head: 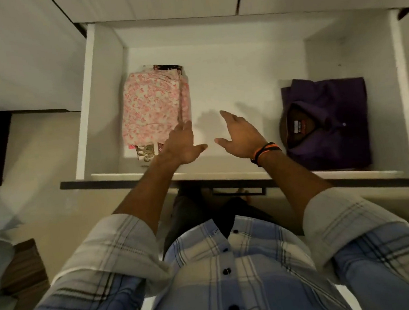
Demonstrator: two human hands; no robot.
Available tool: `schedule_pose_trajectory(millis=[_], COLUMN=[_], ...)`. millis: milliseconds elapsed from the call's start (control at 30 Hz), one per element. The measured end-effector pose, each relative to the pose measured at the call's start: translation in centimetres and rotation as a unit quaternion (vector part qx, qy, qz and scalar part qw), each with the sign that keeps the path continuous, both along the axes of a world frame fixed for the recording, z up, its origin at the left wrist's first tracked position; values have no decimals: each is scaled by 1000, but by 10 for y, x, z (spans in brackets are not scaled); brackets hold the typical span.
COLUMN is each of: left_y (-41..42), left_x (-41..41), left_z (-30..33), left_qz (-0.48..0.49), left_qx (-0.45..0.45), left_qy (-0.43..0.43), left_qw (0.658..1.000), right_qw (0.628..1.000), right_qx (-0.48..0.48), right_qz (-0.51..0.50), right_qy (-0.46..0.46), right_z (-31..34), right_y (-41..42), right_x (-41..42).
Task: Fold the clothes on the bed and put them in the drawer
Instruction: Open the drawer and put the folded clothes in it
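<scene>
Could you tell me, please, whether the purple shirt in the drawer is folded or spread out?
Folded. The purple shirt lies as a compact rectangle, collar up, at the right side of the open drawer.

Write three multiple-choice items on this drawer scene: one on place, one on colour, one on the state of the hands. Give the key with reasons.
1. Where in the drawer does the pink stack lie?
A. left side
B. right side
C. middle

2. What colour is the shirt on the right?
A. green
B. purple
C. yellow

3. What do the left hand and right hand hold?
A. a shirt
B. a hanger
C. nothing

Key: 1 A, it lies by the left wall; 2 B, the cloth is dark purple; 3 C, both hands are open over the bare middle.
</scene>
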State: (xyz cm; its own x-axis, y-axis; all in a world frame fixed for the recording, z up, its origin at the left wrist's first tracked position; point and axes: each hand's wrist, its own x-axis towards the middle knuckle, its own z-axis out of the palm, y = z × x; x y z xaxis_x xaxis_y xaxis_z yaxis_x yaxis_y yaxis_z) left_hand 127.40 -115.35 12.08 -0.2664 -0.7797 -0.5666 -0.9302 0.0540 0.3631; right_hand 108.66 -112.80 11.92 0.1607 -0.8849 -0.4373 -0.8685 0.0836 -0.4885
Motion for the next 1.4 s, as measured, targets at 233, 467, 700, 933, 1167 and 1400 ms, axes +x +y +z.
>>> schedule_pose_trajectory(millis=[233, 467, 700, 933, 1167, 1400], left_y=[59, 127, 172, 207, 214, 200], left_x=[-31, -39, -35, -40, -43, -41], left_z=[13, 24, 10, 1, 0, -2], left_qz=[-16, -62, -121, -141, -160, -165], left_qx=[-18, -45, -70, -48, -21, -4], left_qy=[-7, -33, -74, -99, -99, -96], left_qw=[1000, 997, 987, 984, 982, 982], right_qw=[999, 996, 990, 983, 976, 977], right_qx=[-12, -59, -83, -43, -10, 9], right_qz=[6, -1, -3, 10, 22, 14], right_qy=[29, 70, 112, 178, 218, 210], right_z=[17, 27, 9, -11, -14, -15], right_y=[66, 148, 202, 239, 254, 240], right_x=[-41, -54, -55, -54, -53, -51])
